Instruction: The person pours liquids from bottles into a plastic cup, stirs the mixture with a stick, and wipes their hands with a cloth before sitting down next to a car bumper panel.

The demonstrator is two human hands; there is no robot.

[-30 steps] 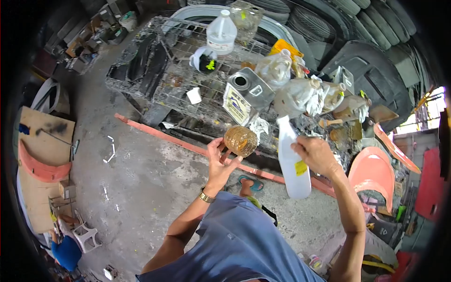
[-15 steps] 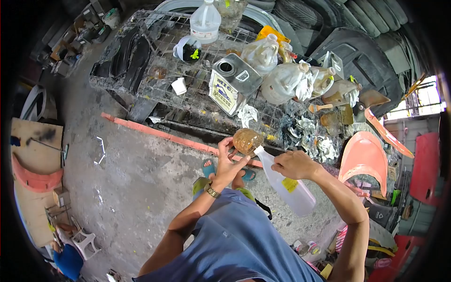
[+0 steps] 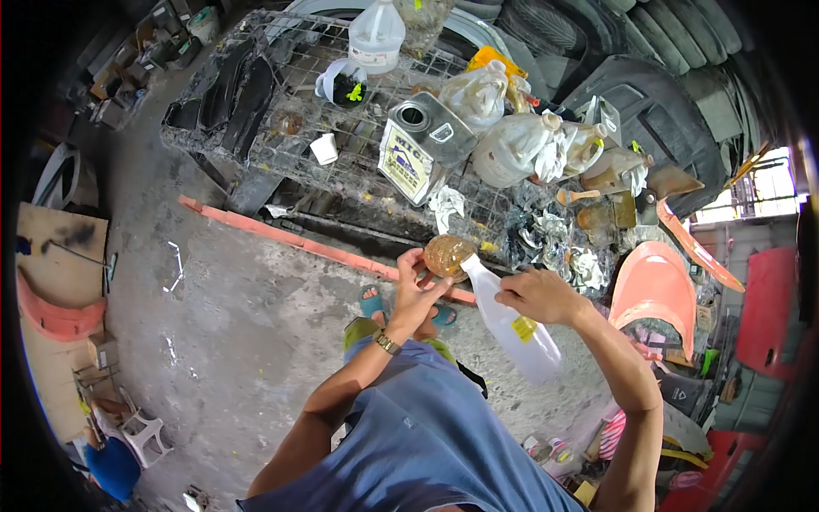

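My left hand [image 3: 418, 294], with a watch on its wrist, has its fingers wrapped round the side of a small amber, see-through plastic container [image 3: 447, 254]. My right hand [image 3: 543, 296] is closed around a whitish translucent plastic bottle [image 3: 509, 317] with a yellow label. The bottle lies slanted, its neck up against the container's right side and its base toward the lower right. Whether any liquid passes between them I cannot make out. Just beyond my hands, a crumpled white paper [image 3: 446, 207] lies on the bench edge.
A stained wire-grid bench [image 3: 341, 183] carries a metal can [image 3: 409, 162], a white cup [image 3: 324, 152], several jugs [image 3: 516, 149] and a wooden-handled tool [image 3: 577, 196]. A long salmon-coloured strip [image 3: 290, 245] lies along its front. A curved salmon part [image 3: 655, 282] stands at right. Another person [image 3: 113, 465] is at lower left.
The bottle's base has shifted slightly up and to the left, and its label looks narrower. Both hands keep their hold. The whole view has drifted a little.
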